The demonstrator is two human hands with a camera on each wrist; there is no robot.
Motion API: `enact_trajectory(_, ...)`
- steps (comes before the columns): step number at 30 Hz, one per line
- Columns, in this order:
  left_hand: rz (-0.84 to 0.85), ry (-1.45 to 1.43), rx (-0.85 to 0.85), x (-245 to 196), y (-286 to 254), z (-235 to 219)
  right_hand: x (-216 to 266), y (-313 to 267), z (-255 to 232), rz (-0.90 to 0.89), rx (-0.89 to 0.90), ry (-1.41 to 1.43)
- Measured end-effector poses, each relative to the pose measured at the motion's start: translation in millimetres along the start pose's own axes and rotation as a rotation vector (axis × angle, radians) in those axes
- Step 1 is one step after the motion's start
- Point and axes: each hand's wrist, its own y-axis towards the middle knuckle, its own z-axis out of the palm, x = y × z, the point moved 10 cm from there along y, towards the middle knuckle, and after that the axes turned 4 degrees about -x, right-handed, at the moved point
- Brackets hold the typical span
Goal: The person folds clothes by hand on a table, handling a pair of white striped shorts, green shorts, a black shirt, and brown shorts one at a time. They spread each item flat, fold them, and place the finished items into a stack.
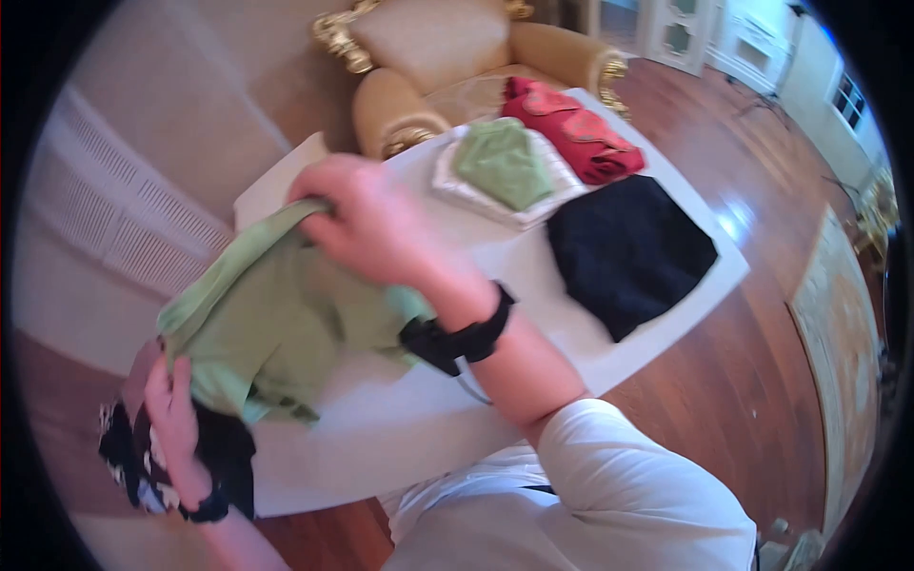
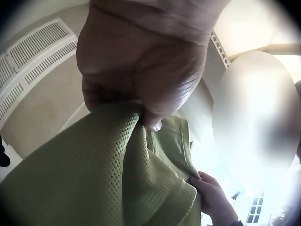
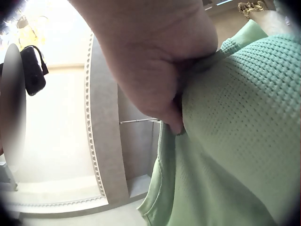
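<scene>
A light green knit shirt (image 1: pixel 276 314) hangs stretched between both hands, its upper edge running slantwise over the left part of the white table. My right hand (image 1: pixel 357 219) grips the far end of that edge, fingers curled into the fabric. At the near left end, my left hand (image 1: pixel 173 409) pinches the shirt. The left wrist view shows its thumb and fingers bunching the textured knit (image 2: pixel 108 155). In the right wrist view the knit (image 3: pixel 244 89) drapes down from the curled fingers, with a hemmed edge hanging below.
A folded green cloth (image 1: pixel 505 164) lies on a white folded cloth (image 1: pixel 452 195). Beside them are a rolled red cloth (image 1: pixel 581 133) and a black folded cloth (image 1: pixel 628 252). Dark clothing (image 1: pixel 224 447) is heaped by my left hand. A gold armchair (image 1: pixel 428 48) stands behind the table (image 1: pixel 333 466).
</scene>
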Motion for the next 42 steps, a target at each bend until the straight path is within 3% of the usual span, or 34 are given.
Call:
enact_trajectory(2,-0.079,-0.007,-0.061,14.6,-3.9,-5.5,-2.6,0.9,4.0,0.007,0.089,-0.054)
enact_trajectory(7,-0.003,0.087,-0.084,-19.8,-12.4,6.6,1.5,0.0,-7.2,0.081,0.149,-0.047)
enact_trajectory(10,-0.143,-0.114,0.152,20.5,-29.4,1.0,6.7,-1.3,-14.8,0.165,0.258,-0.028)
enact_trajectory(13,-0.214,-0.317,0.442,-32.0,-54.9,31.1,23.7,-7.5,-21.3,0.208,0.315,0.188)
enact_trajectory(14,-0.359,-0.372,0.478,-30.8,-64.7,33.7,27.5,-9.9,-23.9,0.232,0.324,0.237)
enact_trajectory(17,-0.383,-0.367,0.626,-50.3,-74.9,45.3,32.8,-10.1,-22.5,0.164,0.324,0.311)
enact_trajectory(20,-0.272,-0.140,0.450,-30.5,-49.3,38.1,7.6,-4.9,-10.3,0.172,0.372,-0.006)
enact_trajectory(21,-0.219,-0.042,0.366,-18.2,-34.8,37.1,-3.6,-0.4,-11.9,0.094,0.237,-0.144)
enact_trajectory(23,-0.164,0.244,-0.007,40.7,-8.5,13.7,-20.3,-2.9,-9.7,-0.065,-0.038,-0.406)
enact_trajectory(24,-0.013,0.536,-0.140,16.6,-5.7,10.0,-24.0,-3.7,-2.6,-0.017,0.028,-0.346)
enact_trajectory(25,0.104,0.657,-0.198,23.4,-6.4,6.7,-25.7,-7.5,1.6,0.029,0.089,-0.288)
enact_trajectory(28,-0.106,0.448,-0.058,45.1,-15.5,23.2,-26.3,-11.7,15.2,0.139,0.263,-0.169)
enact_trajectory(31,-0.493,0.341,0.206,88.6,-40.8,47.3,-26.2,-20.4,24.9,0.228,0.390,-0.127)
enact_trajectory(35,-0.355,0.587,0.238,108.4,-72.4,72.2,-42.9,-32.9,41.1,0.246,0.571,-0.187)
enact_trajectory(38,-0.206,0.600,0.156,124.8,-86.5,87.6,-46.7,-48.0,62.0,0.238,0.742,-0.265)
enact_trajectory(42,-0.403,0.546,0.234,140.7,-83.8,83.4,-45.9,-77.8,96.8,0.263,0.950,-0.229)
